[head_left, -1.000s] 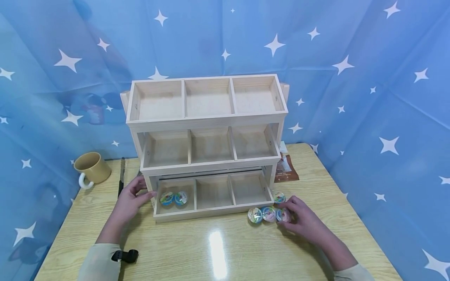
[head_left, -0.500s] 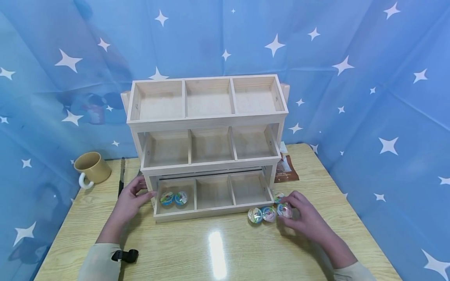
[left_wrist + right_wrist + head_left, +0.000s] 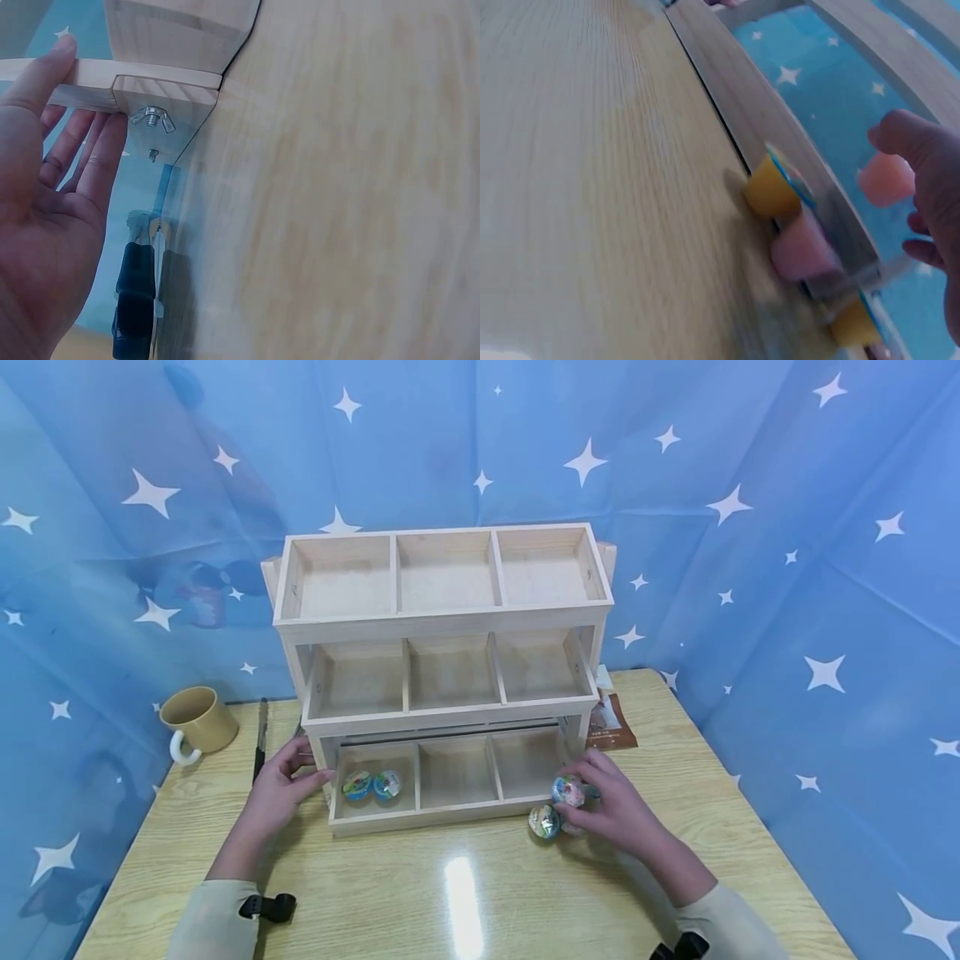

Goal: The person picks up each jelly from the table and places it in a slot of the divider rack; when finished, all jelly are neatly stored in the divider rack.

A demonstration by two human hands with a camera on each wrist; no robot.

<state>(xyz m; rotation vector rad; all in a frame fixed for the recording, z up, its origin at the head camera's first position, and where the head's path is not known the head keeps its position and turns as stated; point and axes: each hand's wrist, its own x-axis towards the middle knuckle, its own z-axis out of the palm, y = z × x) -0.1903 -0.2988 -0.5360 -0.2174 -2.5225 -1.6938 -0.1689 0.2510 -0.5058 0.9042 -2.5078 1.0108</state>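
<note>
Between the thumb and fingers of our right hand (image 3: pixel 611 802), we hold a pink cup (image 3: pixel 567 791) up by the near edge of the bottom tray (image 3: pixel 457 812). We think a soft pinch is best, as the cup may squash, and we should lift it high enough to miss that edge. Our left hand (image 3: pixel 283 781) grips the end of the wooden rack (image 3: pixel 442 625) nearest to it, which should stop any sliding. Just left of our right fingertips, a yellow cup (image 3: pixel 544 821) rests on the table (image 3: pixel 360 893), and another pink cup (image 3: pixel 802 247) sits close under that hand, so we must not knock them. Just right of our left hand, two small cups (image 3: pixel 357 784) lie in the tray.
</note>
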